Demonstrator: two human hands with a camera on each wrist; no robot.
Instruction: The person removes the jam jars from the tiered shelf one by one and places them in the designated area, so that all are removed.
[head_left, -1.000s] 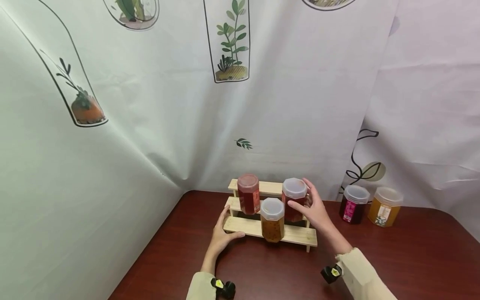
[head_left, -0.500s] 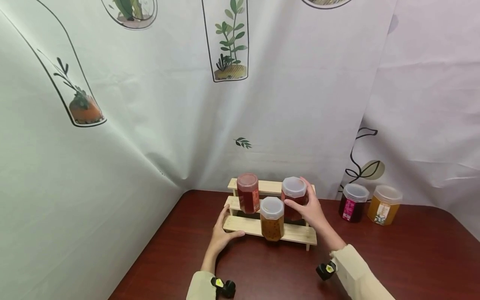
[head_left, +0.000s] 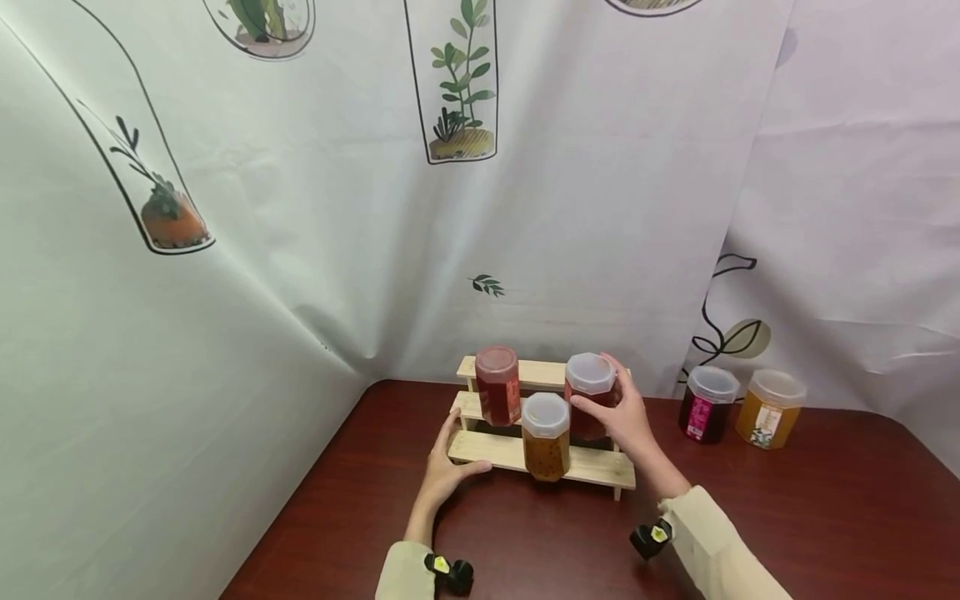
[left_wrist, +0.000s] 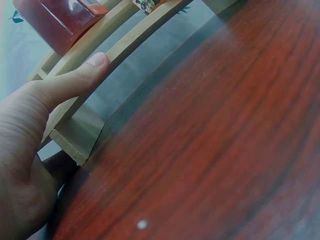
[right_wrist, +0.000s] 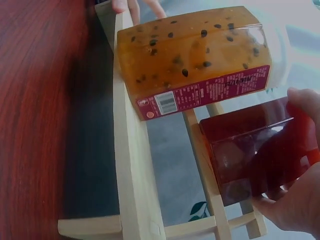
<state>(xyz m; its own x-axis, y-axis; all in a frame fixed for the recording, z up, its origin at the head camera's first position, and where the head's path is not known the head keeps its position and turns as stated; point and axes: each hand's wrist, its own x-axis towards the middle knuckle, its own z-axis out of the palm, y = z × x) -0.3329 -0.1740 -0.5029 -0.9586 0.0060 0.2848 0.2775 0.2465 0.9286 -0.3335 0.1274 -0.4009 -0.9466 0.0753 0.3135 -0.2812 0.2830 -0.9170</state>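
A tiered wooden rack (head_left: 480,450) stands on the table. My left hand (head_left: 442,475) holds its left end, the thumb (left_wrist: 80,80) along the front edge of the lowest shelf; the other fingers are partly hidden behind the rack's side. On the right of the middle tier, my right hand (head_left: 622,417) grips a dark red jam jar (right_wrist: 255,150) with a whitish lid, thumb in front and fingers round the far side. Its base meets the shelf. An amber jam jar (right_wrist: 195,55) with dark seeds sits upright on the lowest shelf. A red jar (head_left: 497,392) stands on the middle tier's left.
A dark purple jar (head_left: 707,406) and a yellow jar (head_left: 770,412) stand side by side at the table's back right. Behind the reddish-brown table (head_left: 540,550) hangs a pale printed curtain (head_left: 600,208), with another pale sheet (head_left: 187,400) along the left.
My right wrist has shifted slightly left and up, the hand still on the dark red jar. The left hand, the rack and the other jars look unchanged.
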